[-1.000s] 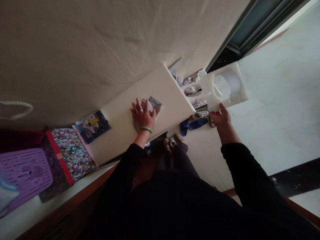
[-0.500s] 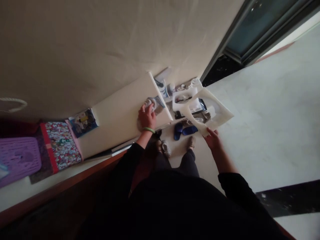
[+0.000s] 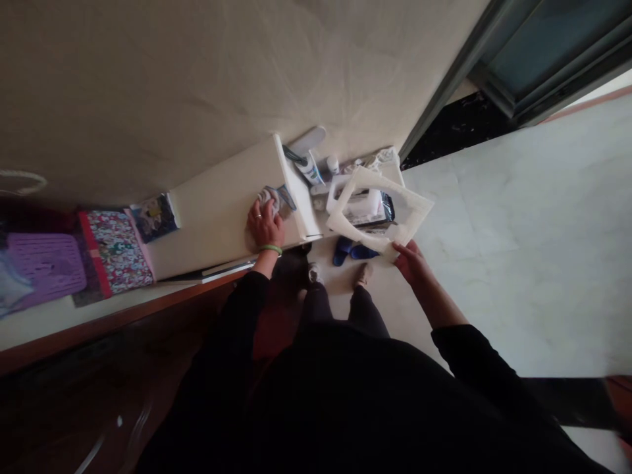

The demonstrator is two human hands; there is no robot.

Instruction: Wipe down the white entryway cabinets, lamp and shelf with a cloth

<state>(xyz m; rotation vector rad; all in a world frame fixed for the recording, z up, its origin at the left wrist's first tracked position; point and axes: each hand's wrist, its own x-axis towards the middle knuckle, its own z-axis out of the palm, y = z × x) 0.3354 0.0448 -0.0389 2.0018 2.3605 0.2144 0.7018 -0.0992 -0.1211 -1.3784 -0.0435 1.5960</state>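
My left hand (image 3: 264, 225), with a green bangle at the wrist, presses a crumpled grey-white cloth (image 3: 270, 201) onto a long white panel (image 3: 222, 227), close to the panel's end. My right hand (image 3: 411, 261) pinches the lower edge of a white plastic frame (image 3: 380, 205) with a large open centre. The frame is held tilted in the air, over a cluttered low white shelf unit (image 3: 363, 172). Through its opening I see a white container and a dark package.
A toothpaste-like tube (image 3: 310, 168) lies at the panel's end, with navy slippers (image 3: 351, 251) on the floor nearby. My feet (image 3: 340, 276) stand below. A floral cloth (image 3: 114, 253) and purple plastic basket (image 3: 45, 263) lie left; a beige wall (image 3: 197, 79) and marble floor (image 3: 518, 263) flank the panel.
The white frame has swung left, from beside the shelf unit to over it. The cloth and left hand sit nearer the panel's end than a second ago. The camera has turned slightly.
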